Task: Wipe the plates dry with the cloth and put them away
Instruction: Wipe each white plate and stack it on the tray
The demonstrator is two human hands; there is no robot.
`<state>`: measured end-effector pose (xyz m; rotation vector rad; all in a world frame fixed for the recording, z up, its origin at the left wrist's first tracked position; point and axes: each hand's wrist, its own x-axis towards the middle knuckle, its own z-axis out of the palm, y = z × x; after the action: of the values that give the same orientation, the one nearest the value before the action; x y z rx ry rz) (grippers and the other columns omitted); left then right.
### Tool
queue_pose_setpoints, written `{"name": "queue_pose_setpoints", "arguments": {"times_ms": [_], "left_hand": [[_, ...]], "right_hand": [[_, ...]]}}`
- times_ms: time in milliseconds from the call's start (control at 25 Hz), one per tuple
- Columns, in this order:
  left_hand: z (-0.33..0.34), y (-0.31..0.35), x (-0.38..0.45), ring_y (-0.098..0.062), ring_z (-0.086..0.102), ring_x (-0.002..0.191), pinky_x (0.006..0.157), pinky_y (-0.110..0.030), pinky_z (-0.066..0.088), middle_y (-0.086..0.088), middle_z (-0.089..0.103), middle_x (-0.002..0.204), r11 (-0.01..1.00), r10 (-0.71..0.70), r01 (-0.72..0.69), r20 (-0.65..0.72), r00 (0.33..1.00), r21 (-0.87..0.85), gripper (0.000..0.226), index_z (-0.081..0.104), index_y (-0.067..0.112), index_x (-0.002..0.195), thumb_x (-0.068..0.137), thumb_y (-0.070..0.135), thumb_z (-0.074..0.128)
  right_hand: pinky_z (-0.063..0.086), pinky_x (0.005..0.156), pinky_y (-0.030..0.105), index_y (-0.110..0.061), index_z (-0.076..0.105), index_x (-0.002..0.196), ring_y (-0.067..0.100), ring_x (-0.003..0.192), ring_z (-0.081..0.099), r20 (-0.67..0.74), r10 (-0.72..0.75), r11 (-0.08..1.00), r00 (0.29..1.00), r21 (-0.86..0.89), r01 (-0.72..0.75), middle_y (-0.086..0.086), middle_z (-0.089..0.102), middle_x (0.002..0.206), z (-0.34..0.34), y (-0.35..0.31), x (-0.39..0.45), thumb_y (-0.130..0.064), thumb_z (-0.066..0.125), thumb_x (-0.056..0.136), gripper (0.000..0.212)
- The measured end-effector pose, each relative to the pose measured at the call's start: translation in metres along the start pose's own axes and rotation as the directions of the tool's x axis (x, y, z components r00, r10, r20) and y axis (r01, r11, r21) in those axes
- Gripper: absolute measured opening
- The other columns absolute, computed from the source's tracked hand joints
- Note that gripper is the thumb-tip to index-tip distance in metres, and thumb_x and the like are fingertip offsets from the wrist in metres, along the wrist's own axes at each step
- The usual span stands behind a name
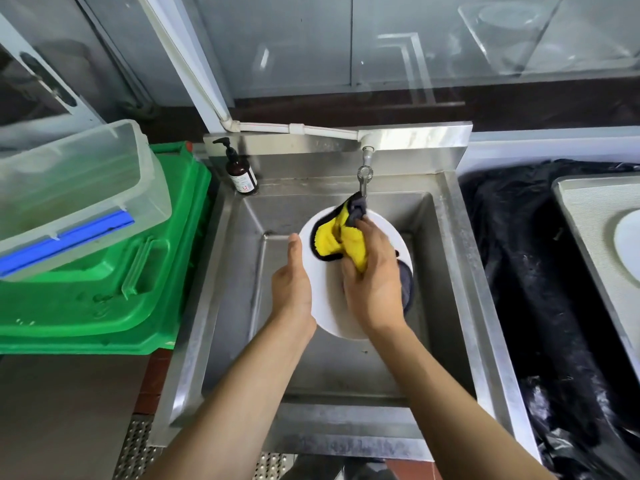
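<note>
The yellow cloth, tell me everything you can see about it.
The cloth is a plush, fluffy-looking fabric, bright yellow on one face and dark grey on the other, with dark edging. It is bunched and folded, not spread flat. The right hand holds it in its grip and presses it against the white plate, which the left hand holds by the rim over the steel sink. A grey corner sticks up near the tap.

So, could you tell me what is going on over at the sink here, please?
A person is drying a white plate over the steel sink. The left hand grips the plate's left rim, while the right hand presses a yellow and grey cloth against its face. Another white plate lies on a tray to the right. A brown pump bottle stands at the sink's back left corner.
</note>
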<state>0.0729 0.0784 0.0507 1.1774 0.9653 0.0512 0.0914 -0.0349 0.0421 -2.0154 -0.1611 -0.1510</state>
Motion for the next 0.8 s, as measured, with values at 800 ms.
{"name": "queue_pose_setpoints", "arguments": {"times_ms": [800], "left_hand": [[-0.010,0.012,0.004,-0.022,0.077,0.072,0.064,-0.033,0.060,-0.003,0.079,0.078,1.000,0.023,-0.023,-0.013,1.000,-0.010,0.053,0.073,0.020,0.086,0.088,0.070,0.057]], "right_hand": [[0.029,0.117,0.019,-0.011,0.057,0.140,0.017,0.136,0.047,0.158,-0.099,0.995,0.982,-0.001,0.101,0.004,0.057,0.144,0.007,-0.014,-0.026,-0.010,0.067,0.085,0.056]]}}
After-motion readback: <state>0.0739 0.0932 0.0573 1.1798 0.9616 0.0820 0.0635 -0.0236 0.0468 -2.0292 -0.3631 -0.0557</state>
